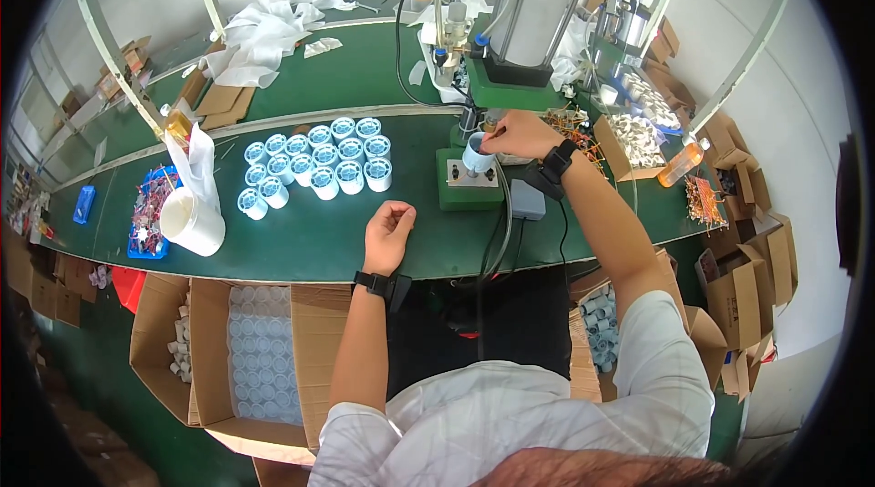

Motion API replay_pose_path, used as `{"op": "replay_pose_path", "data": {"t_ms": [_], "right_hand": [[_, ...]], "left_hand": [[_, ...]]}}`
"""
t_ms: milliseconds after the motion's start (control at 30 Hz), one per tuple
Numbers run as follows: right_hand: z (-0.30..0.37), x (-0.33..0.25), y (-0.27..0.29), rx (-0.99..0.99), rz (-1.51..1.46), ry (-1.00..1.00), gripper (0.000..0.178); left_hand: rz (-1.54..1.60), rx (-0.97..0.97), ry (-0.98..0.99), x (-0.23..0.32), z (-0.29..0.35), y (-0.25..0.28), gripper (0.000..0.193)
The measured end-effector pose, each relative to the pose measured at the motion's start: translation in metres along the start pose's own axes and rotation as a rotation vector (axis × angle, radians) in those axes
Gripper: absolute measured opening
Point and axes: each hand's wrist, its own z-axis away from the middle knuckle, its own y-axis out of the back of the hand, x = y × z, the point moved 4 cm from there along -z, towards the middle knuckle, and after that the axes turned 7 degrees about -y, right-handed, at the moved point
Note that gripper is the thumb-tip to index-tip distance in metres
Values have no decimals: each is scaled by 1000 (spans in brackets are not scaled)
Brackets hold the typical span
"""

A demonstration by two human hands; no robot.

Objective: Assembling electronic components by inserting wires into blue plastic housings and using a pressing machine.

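Two bare hands work at a long green workbench [301,241] beneath a grey pneumatic press [533,9]. The right hand [515,133], fingers curled, grips a small white cylindrical plastic cup [477,156] that stands on the press's green base block [469,182], directly under the fingertips. The left hand [390,230] rests on the bench surface just left of the block, loosely curled into a fist, apart from the cup. More white cups with blue tops [319,164] stand grouped further left, near a white plastic bucket [193,221]. Open cardboard boxes [246,350] sit below the bench edge.
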Motion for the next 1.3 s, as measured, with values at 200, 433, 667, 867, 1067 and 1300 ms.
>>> {"op": "replay_pose_path", "data": {"t_ms": [200, 433, 667, 867, 1067, 1300], "right_hand": [[-1, 0, 3, 90, 6, -46, 47], [-13, 16, -9, 73, -22, 52, 46], [-6, 5, -6, 64, -106, 67, 43], [-13, 8, -5, 58, 60, 4, 35], [30, 16, -2, 170, -158, 218, 31], [72, 90, -77, 343, -1077, -15, 25]], "left_hand": [[5, 3, -12, -2, -1, 0, 5], [14, 12, -10, -1, -1, -1, 5], [2, 14, -11, -1, -1, 1, 6], [-18, 12, -24, 2, -1, -3, 6], [-63, 3, -21, 1, 3, -1, 6], [-121, -40, -44, 5, 2, -9, 6]]}}
